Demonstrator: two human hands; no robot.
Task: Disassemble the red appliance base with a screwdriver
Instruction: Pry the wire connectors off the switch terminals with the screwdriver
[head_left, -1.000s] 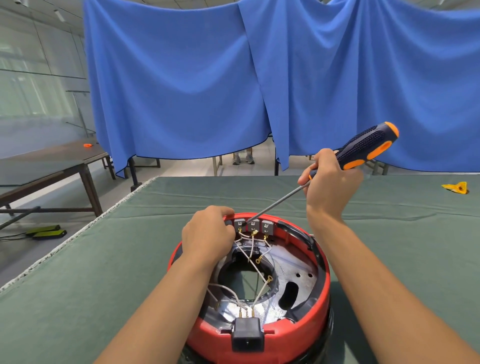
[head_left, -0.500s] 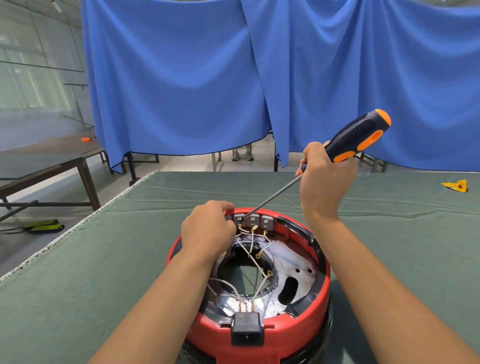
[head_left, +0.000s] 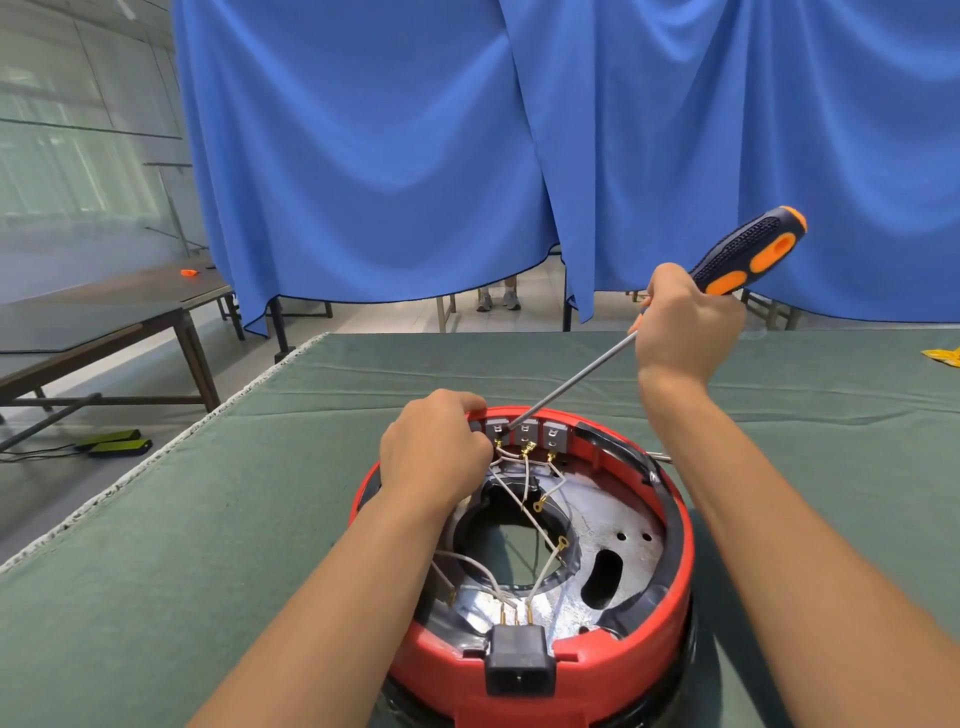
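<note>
The red appliance base (head_left: 670, 618) stands upside down on the green table, near the front edge, its inside open with white wires and a black socket (head_left: 519, 662) at the near side. My left hand (head_left: 434, 449) grips the far left rim beside three grey terminal blocks (head_left: 524, 432). My right hand (head_left: 685, 325) holds the screwdriver (head_left: 748, 252) by the lower end of its black and orange handle. The metal shaft slants down to the left, and its tip rests between the left and middle terminal blocks.
The green cloth-covered table (head_left: 218, 545) runs wide to left and right. A yellow object (head_left: 943, 356) lies at its far right edge. Blue curtains (head_left: 415, 156) hang behind. A dark side table (head_left: 104, 317) and two pedals (head_left: 117, 441) on the floor are at the left.
My right hand and the screwdriver handle have shifted slightly up and back while the tip stays at the terminal blocks. My left hand keeps its grip on the rim.
</note>
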